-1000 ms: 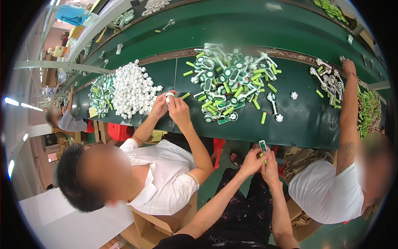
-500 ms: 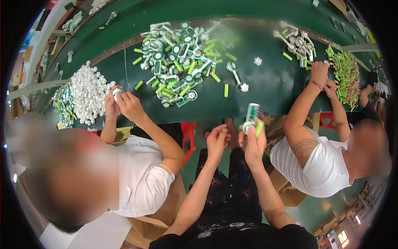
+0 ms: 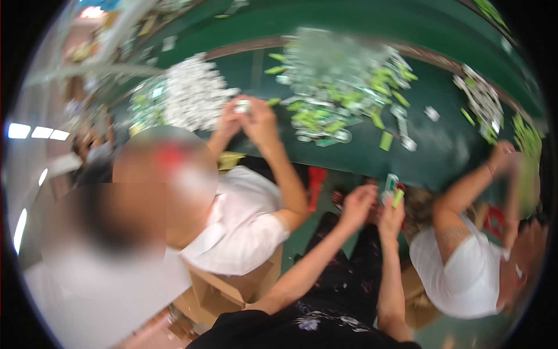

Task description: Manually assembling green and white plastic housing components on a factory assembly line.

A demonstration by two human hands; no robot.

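In my right hand [image 3: 391,220] is a small white-and-green plastic housing [image 3: 390,184], held upright. A lime-green battery cell [image 3: 398,199] sits against it at my fingers, with a bit of red beside it. My left hand [image 3: 358,205] is close by on the left, its fingers bent and pressed together. Blur hides whether anything is between them. Both hands are in front of the table's near edge, above my lap. Beyond them on the table lie a loose housing [image 3: 400,119] with a white round end and a single battery cell [image 3: 386,141].
A large heap of housings and green cells [image 3: 325,87] covers the middle of the green table [image 3: 430,148]. White plastic parts [image 3: 195,96] are piled at left. Co-workers in white shirts sit on both sides [image 3: 244,221] [image 3: 459,270]. An open cardboard box [image 3: 218,291] stands lower left.
The view has swung left, so the whole scene sits farther right and is blurred. My left hand has come nearer to my right, which still grips the housing and cell.
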